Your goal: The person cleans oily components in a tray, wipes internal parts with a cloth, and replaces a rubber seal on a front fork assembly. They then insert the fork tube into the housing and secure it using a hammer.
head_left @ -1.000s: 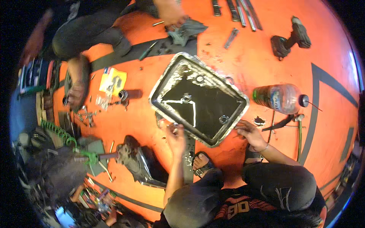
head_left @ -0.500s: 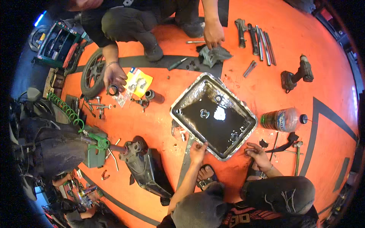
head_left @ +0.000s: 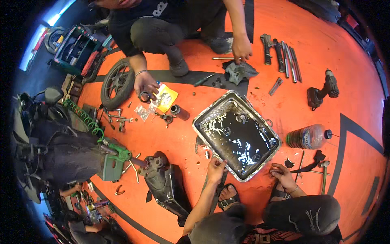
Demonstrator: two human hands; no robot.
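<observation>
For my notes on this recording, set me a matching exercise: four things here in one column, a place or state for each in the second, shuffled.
Things
1. Tray
2. Plastic bottle
3. Cordless drill
4. Grey cloth

Places and states
A. By a co-worker's hand
B. On its side, black cap toward the picture's right
C. Holding dark liquid, with the person's left hand at its rim
D. In the picture's right part, above the bottle

Pairs: 1-C, 2-B, 3-D, 4-A

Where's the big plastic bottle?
In the head view, the plastic bottle lies on its side on the orange floor, right of the tray and below the power drill.
</observation>
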